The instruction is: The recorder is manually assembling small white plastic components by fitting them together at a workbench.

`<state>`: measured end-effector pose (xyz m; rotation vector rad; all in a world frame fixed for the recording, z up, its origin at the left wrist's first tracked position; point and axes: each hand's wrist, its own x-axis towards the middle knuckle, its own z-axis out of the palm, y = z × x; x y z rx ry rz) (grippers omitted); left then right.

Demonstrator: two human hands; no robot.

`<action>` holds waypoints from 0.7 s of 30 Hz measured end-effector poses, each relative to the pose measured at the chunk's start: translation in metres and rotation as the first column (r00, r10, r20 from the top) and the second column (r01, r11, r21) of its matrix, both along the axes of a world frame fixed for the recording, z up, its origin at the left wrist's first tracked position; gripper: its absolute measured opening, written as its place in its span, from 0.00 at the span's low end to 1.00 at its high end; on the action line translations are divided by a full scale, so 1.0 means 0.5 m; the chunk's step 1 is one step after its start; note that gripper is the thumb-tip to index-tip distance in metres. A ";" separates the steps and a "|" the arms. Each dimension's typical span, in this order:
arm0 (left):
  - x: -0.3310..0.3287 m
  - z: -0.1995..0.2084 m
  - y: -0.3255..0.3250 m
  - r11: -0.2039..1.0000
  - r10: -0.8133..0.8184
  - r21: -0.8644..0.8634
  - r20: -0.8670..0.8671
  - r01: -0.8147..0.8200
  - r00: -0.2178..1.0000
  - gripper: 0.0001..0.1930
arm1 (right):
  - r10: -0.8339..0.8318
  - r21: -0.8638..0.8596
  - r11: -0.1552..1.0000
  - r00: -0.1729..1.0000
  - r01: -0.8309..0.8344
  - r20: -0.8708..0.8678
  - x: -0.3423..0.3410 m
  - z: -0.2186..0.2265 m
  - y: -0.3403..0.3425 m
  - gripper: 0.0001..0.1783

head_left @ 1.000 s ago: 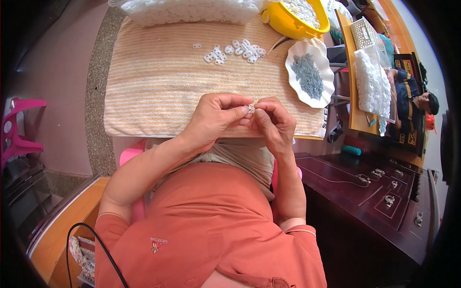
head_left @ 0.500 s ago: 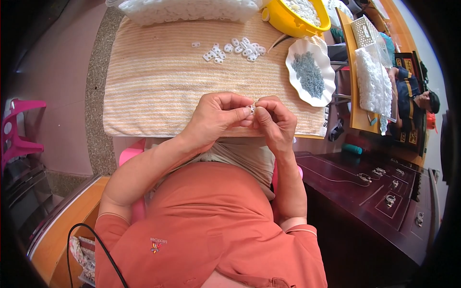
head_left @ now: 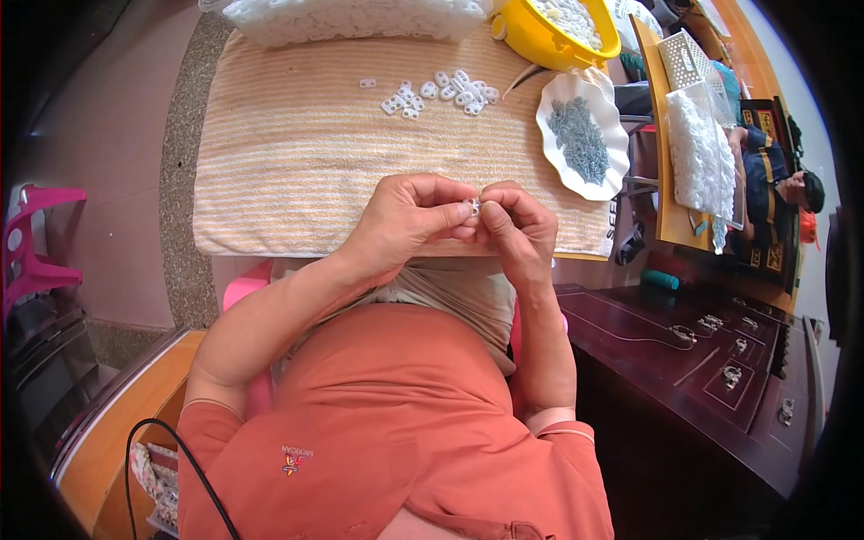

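Over the front edge of the towel-covered table (head_left: 297, 162), both hands meet at one small white plastic piece (head_left: 474, 206) with holes. My left hand (head_left: 396, 220) pinches it between thumb and fingers from the left. From the right, my right hand (head_left: 520, 229) grips it in a thumb-and-finger pinch; fingertips partly hide the piece. Farther back on the towel lie several loose white two-holed pieces (head_left: 463, 88). To the right stands a white wavy-rimmed dish (head_left: 616, 135) filled with small grey-blue slender parts (head_left: 580, 139), too small to name.
A clear bag of white pieces (head_left: 355, 20) lies at the back edge, beside a yellow basin (head_left: 522, 40) of white parts. A thin dark pointed tool (head_left: 522, 79) rests near the dish. At far right, another person (head_left: 769, 166) sits by a table with a clear bin (head_left: 697, 153).
The white piece has turned slightly between my fingertips. Both hands keep their pinch and have shifted only a touch to the right.
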<state>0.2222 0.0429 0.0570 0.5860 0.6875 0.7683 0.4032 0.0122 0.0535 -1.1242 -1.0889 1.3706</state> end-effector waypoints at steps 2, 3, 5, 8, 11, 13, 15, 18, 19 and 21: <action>0.000 0.003 0.000 1.000 -0.002 -0.008 0.003 0.002 1.000 0.10 | -0.001 0.003 1.000 1.000 0.001 -0.005 0.000 0.000 0.000 0.05; 0.000 0.003 0.000 1.000 -0.002 -0.008 0.003 0.002 1.000 0.10 | -0.003 0.003 1.000 1.000 0.003 -0.014 0.000 -0.001 0.000 0.05; 0.000 0.002 0.000 1.000 -0.025 0.015 0.017 0.025 1.000 0.10 | -0.006 0.003 1.000 1.000 0.006 -0.023 0.001 -0.002 0.000 0.05; 0.001 0.004 0.000 1.000 -0.026 0.012 0.020 0.026 0.999 0.10 | -0.002 0.008 1.000 1.000 0.002 -0.024 0.002 -0.002 0.001 0.05; 0.001 0.004 -0.001 1.000 -0.027 -0.009 0.021 0.027 0.999 0.10 | 0.014 -0.001 1.000 0.999 -0.014 -0.033 0.003 0.001 0.002 0.05; 0.001 0.005 -0.002 0.999 -0.029 -0.016 0.022 0.029 0.999 0.10 | 0.023 -0.019 1.000 0.998 -0.024 -0.052 0.002 0.006 0.003 0.05; 0.000 0.007 -0.001 0.999 -0.031 -0.023 0.023 0.032 0.999 0.10 | 0.022 -0.017 1.000 0.999 -0.023 -0.047 0.003 0.005 0.003 0.05; 0.000 0.006 -0.001 0.999 -0.038 -0.035 0.040 0.040 0.998 0.10 | 0.032 -0.014 0.999 0.997 -0.033 -0.066 0.005 0.004 0.004 0.05; 0.000 0.004 -0.001 0.999 -0.031 -0.040 0.037 0.032 0.999 0.10 | 0.042 -0.014 0.999 0.995 -0.044 -0.090 0.006 0.004 0.004 0.05; 0.000 0.003 -0.001 0.999 -0.023 -0.045 0.033 0.025 0.999 0.10 | 0.048 -0.009 0.999 0.996 -0.049 -0.082 0.009 0.000 0.004 0.05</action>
